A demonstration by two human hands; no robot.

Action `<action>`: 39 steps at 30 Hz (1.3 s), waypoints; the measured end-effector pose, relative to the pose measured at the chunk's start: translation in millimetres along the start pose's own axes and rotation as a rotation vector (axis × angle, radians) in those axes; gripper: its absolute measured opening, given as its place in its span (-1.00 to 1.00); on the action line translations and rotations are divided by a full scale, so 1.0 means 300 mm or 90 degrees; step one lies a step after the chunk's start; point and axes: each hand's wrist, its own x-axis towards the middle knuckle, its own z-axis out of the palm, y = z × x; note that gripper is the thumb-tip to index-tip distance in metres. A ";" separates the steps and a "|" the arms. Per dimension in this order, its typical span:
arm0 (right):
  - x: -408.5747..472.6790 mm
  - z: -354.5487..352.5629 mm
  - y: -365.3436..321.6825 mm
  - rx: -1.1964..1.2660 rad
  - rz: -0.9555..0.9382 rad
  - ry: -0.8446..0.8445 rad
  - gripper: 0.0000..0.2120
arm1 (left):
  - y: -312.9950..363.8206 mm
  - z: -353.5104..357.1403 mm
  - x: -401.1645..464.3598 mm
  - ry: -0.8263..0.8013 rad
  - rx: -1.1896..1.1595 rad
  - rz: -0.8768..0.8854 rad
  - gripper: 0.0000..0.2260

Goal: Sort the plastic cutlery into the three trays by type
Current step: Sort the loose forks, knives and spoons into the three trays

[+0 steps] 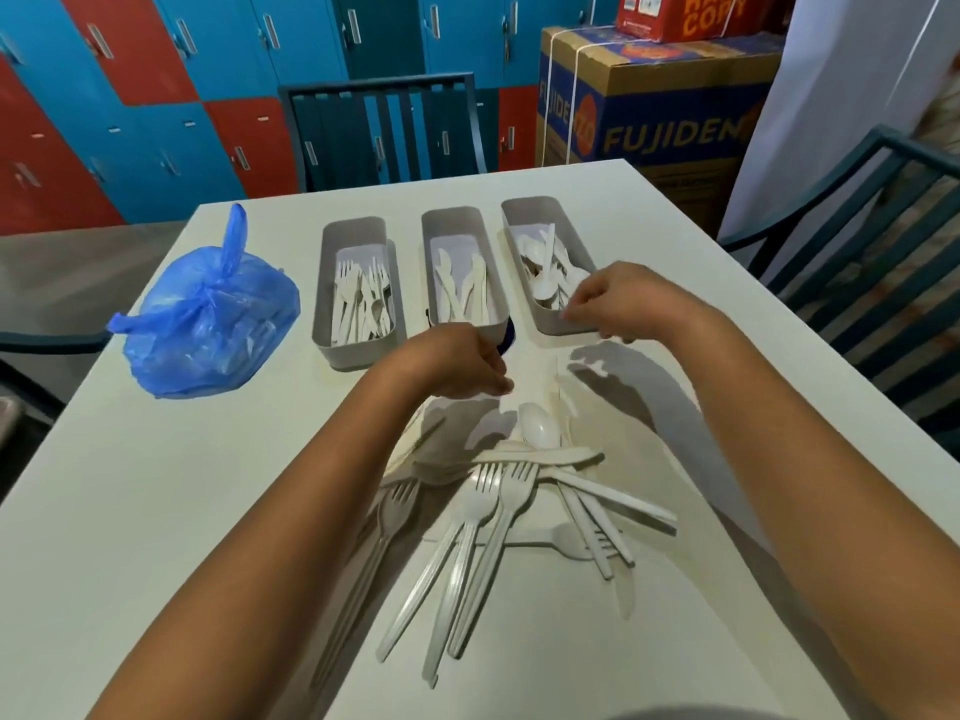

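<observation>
From the head view, both arms are out over the white worktop point(156, 511). The right hand point(618, 304) hovers at the near end of the spoon tray point(519, 213), fingers curled downward; whether it pinches anything I cannot tell, since the fingertips blend into the tray rim. The left hand point(467, 363) hangs just short of the knife tray point(434, 223), fingers loosely curled, nothing visibly held. Further left of that hand sits the fork tray point(332, 236), already well stocked, and beyond it a knotted blue bag point(208, 319).

Nearer the body than both hands lies the unsorted pile point(519, 501): forks fanned out, knives crossing them on the right-hand side, one spoon point(540, 433) on top just below the left hand.

Where could it slip? The pieces overlap and are all the same pale white as the worktop, so lifting one fork may well drag a crossed knife along and drop it in the wrong tray. The spoon tray looks heaped, with one handle standing up; a careless drop there could bounce out. And the trays look light, so a wrist brushing a near end might skew them.
</observation>
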 end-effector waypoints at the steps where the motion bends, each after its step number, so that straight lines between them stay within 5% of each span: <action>1: -0.028 0.017 -0.028 -0.006 -0.035 -0.048 -0.86 | -0.017 -0.001 -0.011 0.009 -0.004 -0.012 -0.72; 4: -0.082 0.090 -0.091 -0.045 -0.089 -0.165 -0.91 | -0.073 -0.005 -0.042 0.035 -0.022 -0.046 -0.77; 11: -0.143 0.207 -0.151 -0.129 -0.103 -0.246 -0.89 | -0.197 -0.003 -0.111 0.100 0.022 -0.143 -0.76; 18: -0.161 0.258 -0.173 -0.210 -0.085 -0.215 -0.78 | -0.227 0.078 -0.130 0.131 0.092 -0.211 -0.65; 34: -0.142 0.283 -0.198 -0.251 -0.087 -0.237 -0.75 | -0.197 0.152 -0.134 0.269 0.095 -0.201 -0.86; 39: -0.126 0.293 -0.208 -0.278 -0.078 -0.246 -0.77 | -0.182 0.155 -0.144 0.281 0.129 -0.202 -0.66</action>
